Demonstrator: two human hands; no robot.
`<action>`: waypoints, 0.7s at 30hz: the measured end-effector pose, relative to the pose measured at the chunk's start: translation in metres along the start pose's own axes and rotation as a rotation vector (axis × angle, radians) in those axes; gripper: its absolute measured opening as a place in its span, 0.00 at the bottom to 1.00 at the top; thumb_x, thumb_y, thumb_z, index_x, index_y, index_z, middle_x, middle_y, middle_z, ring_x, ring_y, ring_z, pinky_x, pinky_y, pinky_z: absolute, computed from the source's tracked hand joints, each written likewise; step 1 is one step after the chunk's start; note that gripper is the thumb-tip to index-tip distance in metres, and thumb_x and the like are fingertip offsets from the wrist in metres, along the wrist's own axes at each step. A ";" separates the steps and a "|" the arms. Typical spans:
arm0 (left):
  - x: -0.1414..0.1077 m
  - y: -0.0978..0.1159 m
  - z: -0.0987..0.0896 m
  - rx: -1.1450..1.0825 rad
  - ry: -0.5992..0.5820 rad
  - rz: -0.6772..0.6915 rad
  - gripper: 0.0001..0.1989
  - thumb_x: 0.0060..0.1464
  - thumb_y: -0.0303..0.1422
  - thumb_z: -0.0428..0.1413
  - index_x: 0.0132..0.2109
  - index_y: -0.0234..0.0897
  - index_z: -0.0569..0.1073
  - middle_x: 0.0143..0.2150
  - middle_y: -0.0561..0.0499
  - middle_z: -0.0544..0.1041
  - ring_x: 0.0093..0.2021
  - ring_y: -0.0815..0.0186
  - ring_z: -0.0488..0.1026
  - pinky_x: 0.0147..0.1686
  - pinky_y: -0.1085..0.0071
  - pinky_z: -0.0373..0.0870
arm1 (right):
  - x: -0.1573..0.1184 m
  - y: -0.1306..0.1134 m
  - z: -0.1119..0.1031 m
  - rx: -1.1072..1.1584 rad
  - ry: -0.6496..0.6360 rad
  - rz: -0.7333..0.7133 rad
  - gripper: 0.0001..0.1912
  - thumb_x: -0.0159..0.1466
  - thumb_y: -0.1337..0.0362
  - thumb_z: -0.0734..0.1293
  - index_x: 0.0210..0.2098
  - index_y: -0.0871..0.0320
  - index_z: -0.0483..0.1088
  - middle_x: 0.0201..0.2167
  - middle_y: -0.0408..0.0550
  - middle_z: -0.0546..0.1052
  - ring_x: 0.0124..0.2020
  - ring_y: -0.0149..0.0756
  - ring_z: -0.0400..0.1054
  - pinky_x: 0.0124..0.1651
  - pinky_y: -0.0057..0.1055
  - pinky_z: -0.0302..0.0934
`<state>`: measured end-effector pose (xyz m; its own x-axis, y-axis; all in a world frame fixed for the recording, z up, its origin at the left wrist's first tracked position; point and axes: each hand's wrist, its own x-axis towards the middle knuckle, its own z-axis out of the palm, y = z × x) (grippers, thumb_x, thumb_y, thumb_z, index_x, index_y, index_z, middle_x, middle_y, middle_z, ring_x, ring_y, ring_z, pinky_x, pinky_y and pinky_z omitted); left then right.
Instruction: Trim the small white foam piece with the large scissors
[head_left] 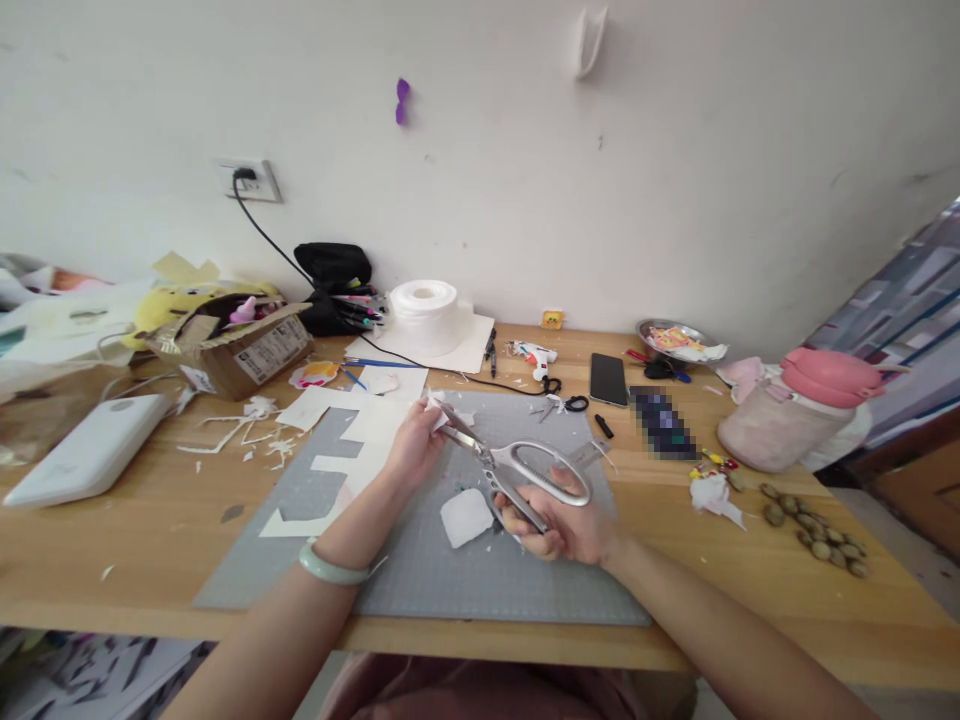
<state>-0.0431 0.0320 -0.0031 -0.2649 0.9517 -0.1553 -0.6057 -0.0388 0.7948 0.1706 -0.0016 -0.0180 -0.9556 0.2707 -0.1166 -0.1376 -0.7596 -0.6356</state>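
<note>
My right hand (pixel 559 520) grips the handles of large silver scissors (pixel 487 458), whose blades point up and left over the grey cutting mat (pixel 420 580). At the blade end, my left hand (pixel 412 440) is closed in a pinch on a small piece of white paper (pixel 433 402). The blades sit against that paper or just beside it; I cannot tell which. Below the scissors lies a rounded white paper piece (pixel 465 518) on the mat. Left of my left wrist, cut white paper sheets (pixel 307 522) spread across the mat.
A white roll (pixel 424 315) stands at the back, near a glue gun (pixel 536 357) with its black cord. Two phones, one a black phone (pixel 608 379), lie to the right, before a pink-lidded bottle (pixel 795 410). A cardboard box (pixel 232 345) and white power bank (pixel 90 450) are left.
</note>
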 end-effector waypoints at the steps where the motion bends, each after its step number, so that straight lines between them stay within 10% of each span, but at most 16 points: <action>1: 0.000 -0.001 -0.001 0.021 0.009 0.009 0.06 0.46 0.22 0.54 0.32 0.35 0.66 0.25 0.56 0.72 0.25 0.72 0.68 0.27 0.77 0.65 | 0.001 0.001 0.000 -0.007 0.002 0.005 0.35 0.50 0.37 0.62 0.42 0.63 0.60 0.26 0.39 0.62 0.13 0.17 0.45 0.14 0.20 0.30; 21: 0.004 -0.003 0.000 -0.161 0.026 -0.087 0.12 0.53 0.18 0.47 0.31 0.34 0.72 0.24 0.54 0.72 0.24 0.73 0.69 0.29 0.79 0.67 | 0.001 0.000 0.003 0.065 0.045 -0.071 0.32 0.52 0.42 0.62 0.41 0.64 0.61 0.26 0.39 0.61 0.14 0.17 0.44 0.15 0.20 0.30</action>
<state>-0.0427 0.0359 -0.0059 -0.2240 0.9455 -0.2363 -0.7392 -0.0068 0.6735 0.1690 -0.0028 -0.0161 -0.9306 0.3498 -0.1081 -0.2220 -0.7739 -0.5932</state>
